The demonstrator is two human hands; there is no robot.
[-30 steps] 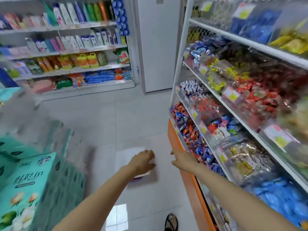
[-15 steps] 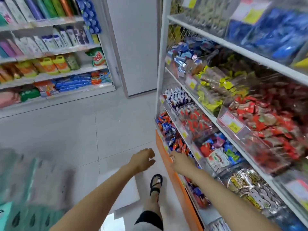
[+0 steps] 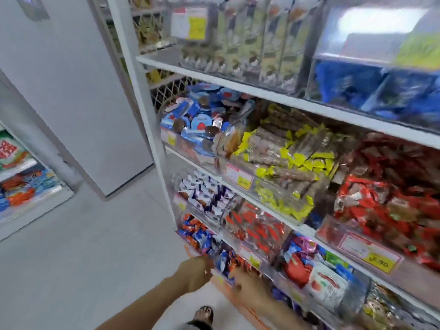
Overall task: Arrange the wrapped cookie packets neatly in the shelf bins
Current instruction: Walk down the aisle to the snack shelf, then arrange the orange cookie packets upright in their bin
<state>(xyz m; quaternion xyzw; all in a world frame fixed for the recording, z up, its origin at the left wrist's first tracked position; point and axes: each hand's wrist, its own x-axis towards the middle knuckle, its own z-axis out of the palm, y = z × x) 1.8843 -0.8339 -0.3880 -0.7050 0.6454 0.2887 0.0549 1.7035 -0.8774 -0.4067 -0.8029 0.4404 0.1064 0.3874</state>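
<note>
Clear bins of wrapped snack packets fill the white shelf unit (image 3: 214,78) on the right. The lowest bin holds blue and orange cookie packets (image 3: 202,236). My left hand (image 3: 196,272) reaches to the front edge of that bin, fingers loosely bent, with nothing visibly held. My right hand (image 3: 250,285) is just to its right at the same bin's front, blurred by motion, fingers extended toward the packets. Above are bins of white and purple packets (image 3: 204,194), red packets (image 3: 254,227) and yellow-ended packets (image 3: 285,163).
An orange base (image 3: 223,289) runs under the lowest shelf. My sandalled foot (image 3: 203,315) stands on the grey tiled floor (image 3: 83,246). A white pillar (image 3: 71,91) stands behind, with another stocked shelf (image 3: 21,186) at far left. Price labels hang on the bin fronts.
The view has swung right and closer to the shelf unit. Both hands have moved forward to the front of the lowest bin. The teal tissue packs have left the view.
</note>
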